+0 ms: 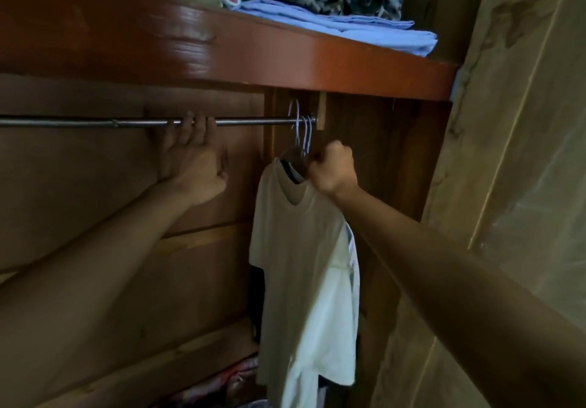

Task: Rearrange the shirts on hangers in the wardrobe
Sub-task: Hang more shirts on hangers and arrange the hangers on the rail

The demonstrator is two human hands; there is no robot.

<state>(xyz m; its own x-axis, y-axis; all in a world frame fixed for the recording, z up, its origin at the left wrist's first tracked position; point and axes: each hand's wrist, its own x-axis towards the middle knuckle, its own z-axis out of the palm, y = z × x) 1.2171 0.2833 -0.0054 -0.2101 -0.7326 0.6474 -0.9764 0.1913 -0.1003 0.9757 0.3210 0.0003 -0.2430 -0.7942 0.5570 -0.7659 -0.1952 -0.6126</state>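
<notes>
A metal rail (pixel 79 122) runs across the wardrobe under a wooden shelf. My left hand (pixel 190 160) grips the rail near its middle, fingers hooked over it. At the rail's right end hang a few wire hangers (pixel 301 128), bunched together. A white T-shirt (pixel 301 265) hangs from them in front, with darker shirts partly hidden behind it. My right hand (pixel 333 169) is closed in a fist on the hangers at the white shirt's collar.
The wooden shelf (pixel 285 58) above carries folded blue cloth (pixel 348 30), a pale green fabric and a camouflage garment. The wardrobe's brown back panel (pixel 95 217) lies behind the rail. A pale open door (pixel 523 185) stands at the right. Patterned cloth lies at the bottom.
</notes>
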